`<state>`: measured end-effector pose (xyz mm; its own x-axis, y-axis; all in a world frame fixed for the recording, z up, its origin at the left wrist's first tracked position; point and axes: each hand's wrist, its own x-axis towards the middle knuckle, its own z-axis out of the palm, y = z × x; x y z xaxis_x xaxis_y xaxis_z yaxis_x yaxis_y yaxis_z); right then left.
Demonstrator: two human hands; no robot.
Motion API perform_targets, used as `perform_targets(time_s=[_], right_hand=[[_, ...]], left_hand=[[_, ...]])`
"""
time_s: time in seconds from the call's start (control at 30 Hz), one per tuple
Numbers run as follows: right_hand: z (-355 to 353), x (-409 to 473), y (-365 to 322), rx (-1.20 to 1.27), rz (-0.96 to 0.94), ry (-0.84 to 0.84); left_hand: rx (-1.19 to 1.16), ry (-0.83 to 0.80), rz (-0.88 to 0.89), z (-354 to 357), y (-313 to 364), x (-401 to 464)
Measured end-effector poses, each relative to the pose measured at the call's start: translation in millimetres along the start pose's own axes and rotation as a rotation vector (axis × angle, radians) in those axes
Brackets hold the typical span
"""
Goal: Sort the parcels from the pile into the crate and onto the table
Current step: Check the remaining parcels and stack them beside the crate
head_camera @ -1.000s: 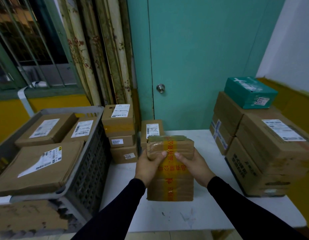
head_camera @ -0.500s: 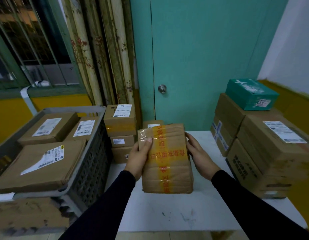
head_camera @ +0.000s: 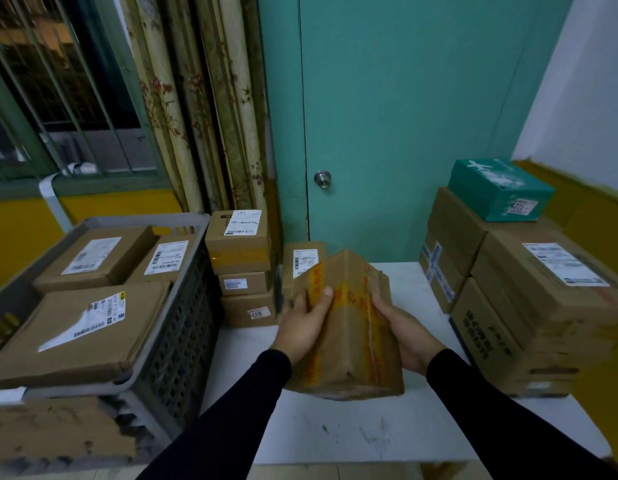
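I hold a worn brown parcel (head_camera: 349, 341) with yellow tape and red print above the white table (head_camera: 335, 438), tilted so one edge faces up. My left hand (head_camera: 300, 327) grips its left face, thumb over the tape. My right hand (head_camera: 404, 334) grips its right side. The grey slatted crate (head_camera: 176, 341) at the left holds three labelled brown parcels (head_camera: 79, 334). A stack of three small boxes (head_camera: 241, 268) stands on the table beside the crate, with one more small box (head_camera: 302, 261) behind the held parcel.
A pile of large brown cartons (head_camera: 529, 306) topped by a teal box (head_camera: 501, 188) fills the table's right side. Behind the table are a teal door (head_camera: 404, 116), curtains (head_camera: 203, 105) and a barred window (head_camera: 58, 81). More cardboard (head_camera: 58, 434) lies under the crate.
The parcel has been turned in my hands from flat face up to edge up, and it has come lower and nearer. Both hands kept hold of it.
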<state>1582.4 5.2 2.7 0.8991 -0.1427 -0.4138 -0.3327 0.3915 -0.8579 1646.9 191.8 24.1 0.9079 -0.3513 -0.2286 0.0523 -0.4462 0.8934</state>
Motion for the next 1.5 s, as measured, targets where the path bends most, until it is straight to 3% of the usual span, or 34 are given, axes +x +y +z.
perform_targets(time_s=[0.13, 0.27, 0.5, 1.1, 1.33, 1.5], right_hand=[[-1.0, -0.4, 0.3, 0.002, -0.079, 0.024], [-0.1, -1.6, -1.0, -0.061, -0.17, 0.039], [13.8, -4.3, -7.5, -0.183, -0.303, 0.002], [19.2, 3.3, 1.8, -0.14, -0.291, 0.036], [17.1, -1.1, -8.2, 0.002, -0.281, 0.037], [2.1, 11.2, -14.2, 0.223, -0.172, 0.172]], left_hand=[[-0.214, -0.128, -0.096, 8.8, -2.3, 6.9], [-0.468, -0.219, -0.073, 13.7, 7.9, -1.0], [-0.489, -0.109, -0.039, 23.6, 2.0, -1.8], [-0.384, -0.068, -0.05, 18.8, 0.7, 3.1], [-0.469, -0.152, -0.031, 4.0, 19.1, 3.0], [-0.648, -0.094, -0.129, -9.9, 26.4, 5.4]])
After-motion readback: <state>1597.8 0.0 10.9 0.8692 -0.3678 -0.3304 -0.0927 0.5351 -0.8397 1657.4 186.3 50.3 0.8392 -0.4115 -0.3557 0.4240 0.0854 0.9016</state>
